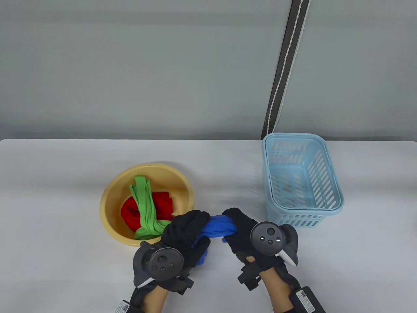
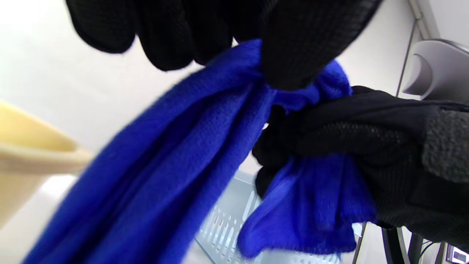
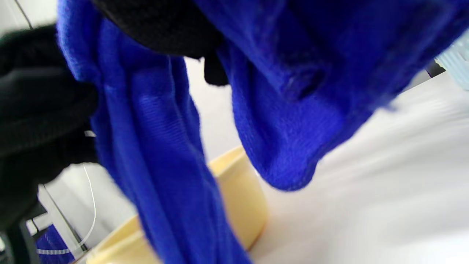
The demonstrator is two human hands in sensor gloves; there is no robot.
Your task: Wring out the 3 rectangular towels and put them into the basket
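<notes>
A blue towel (image 1: 217,228) is stretched and twisted between both gloved hands above the table's front middle. My left hand (image 1: 186,232) grips its left end, with loose cloth hanging below. My right hand (image 1: 240,228) grips the right end. Up close, the blue towel (image 2: 154,176) bunches under my left fingers (image 2: 293,47), and the same blue towel (image 3: 161,154) hangs in folds in the right wrist view. A green towel (image 1: 145,208) lies draped over a red towel (image 1: 130,212) in the yellow basin (image 1: 110,195). The light blue basket (image 1: 329,172) stands to the right with nothing in it.
The yellow basin (image 3: 238,190) sits just left of the hands, close to the left hand. The basket is a short way behind and right of the right hand. A grey wall and a dark vertical strip (image 1: 286,68) rise behind the table's far edge.
</notes>
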